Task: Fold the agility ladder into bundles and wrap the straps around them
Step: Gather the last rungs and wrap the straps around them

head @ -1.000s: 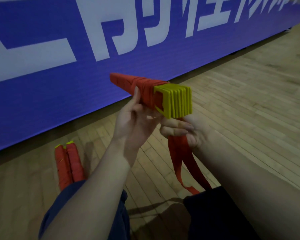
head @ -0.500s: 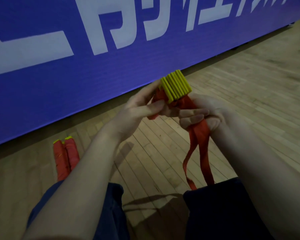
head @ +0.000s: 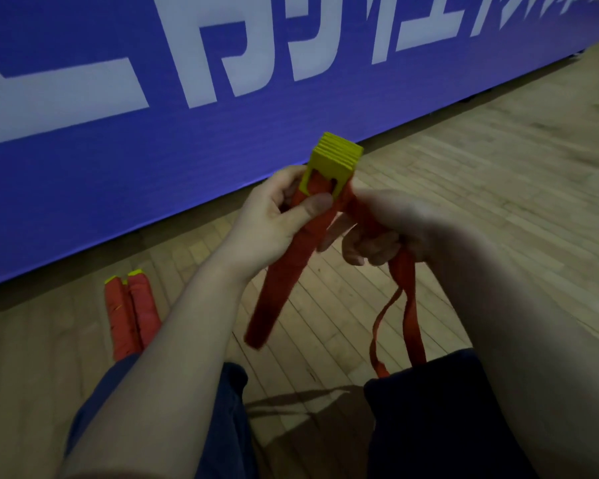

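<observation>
I am holding the bundle (head: 293, 257) up in front of me, above my knees, yellow rung ends (head: 336, 160) pointing away toward the blue banner (head: 153, 160). My left hand (head: 274, 219) is clamped around it just below the yellow ends, thumb pressing flat on the red wrap so the stacked rungs are not fanning apart. My right hand (head: 384, 226) is closed on the loose strap (head: 407, 305), right beside the bundle, pulling it snug against the stack; I am keeping it short there so the next turn is lying tight. The rest of the strap is hanging down toward my right knee in a slack loop. Two wrapped bundles (head: 128, 316) are lying side by side on the wood floor (head: 498, 167) by my left leg, out of the way. I judge this one is mostly wrapped, with the tail left to wind.
</observation>
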The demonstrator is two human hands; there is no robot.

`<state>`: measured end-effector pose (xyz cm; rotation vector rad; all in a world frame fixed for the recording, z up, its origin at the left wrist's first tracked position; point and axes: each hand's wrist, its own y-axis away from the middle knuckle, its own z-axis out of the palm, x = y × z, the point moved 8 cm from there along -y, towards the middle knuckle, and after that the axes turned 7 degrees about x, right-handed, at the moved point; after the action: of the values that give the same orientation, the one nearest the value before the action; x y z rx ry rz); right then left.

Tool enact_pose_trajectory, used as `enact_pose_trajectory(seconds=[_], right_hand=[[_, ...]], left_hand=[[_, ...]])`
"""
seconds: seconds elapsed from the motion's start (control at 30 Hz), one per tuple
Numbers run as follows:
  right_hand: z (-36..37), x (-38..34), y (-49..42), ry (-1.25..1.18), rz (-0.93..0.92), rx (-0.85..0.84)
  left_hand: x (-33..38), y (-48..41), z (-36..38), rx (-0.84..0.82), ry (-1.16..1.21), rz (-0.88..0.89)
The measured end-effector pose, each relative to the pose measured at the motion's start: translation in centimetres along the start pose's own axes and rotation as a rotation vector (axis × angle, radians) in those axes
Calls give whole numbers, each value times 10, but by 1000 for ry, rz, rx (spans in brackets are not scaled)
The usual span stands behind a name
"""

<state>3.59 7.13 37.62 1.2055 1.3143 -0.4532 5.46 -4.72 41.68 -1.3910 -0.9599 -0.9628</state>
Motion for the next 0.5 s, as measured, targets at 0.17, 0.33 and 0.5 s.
enact_pose_trajectory(seconds=[0.17, 0.33, 0.5], right_hand=[[-26, -26, 10, 63, -336, 166], [-32, -29, 28, 162, -484, 139], [-40, -22, 26, 159, -471, 65]], left_hand=[[-12, -2, -9, 147, 164, -109], [-16, -2, 4, 103, 242, -178], [-13, 0, 13, 20, 208, -166]])
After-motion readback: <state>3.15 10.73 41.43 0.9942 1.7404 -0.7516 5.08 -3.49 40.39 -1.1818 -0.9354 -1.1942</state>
